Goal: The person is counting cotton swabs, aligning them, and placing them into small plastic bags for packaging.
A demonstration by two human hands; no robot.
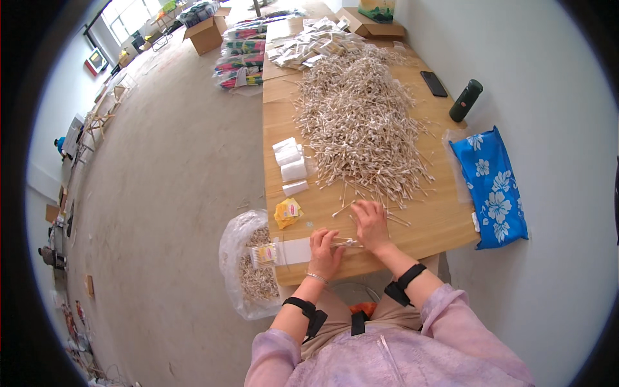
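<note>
Several cotton swabs lie sideways in my left hand, its fingers closed round them just above the table's near edge. To the right and slightly farther, my right hand has its fingers curled at the near fringe of a big heap of loose cotton swabs. One swab pokes out by its fingertips; the rest of that grip is hidden. Left of my left hand is a white strip, with a small clear packet of swabs at its end.
White packets and yellow printed cards lie along the table's left side. A plastic bag of swabs sits beside the table. At right are a blue flowered pack, a dark bottle and a phone, near the wall.
</note>
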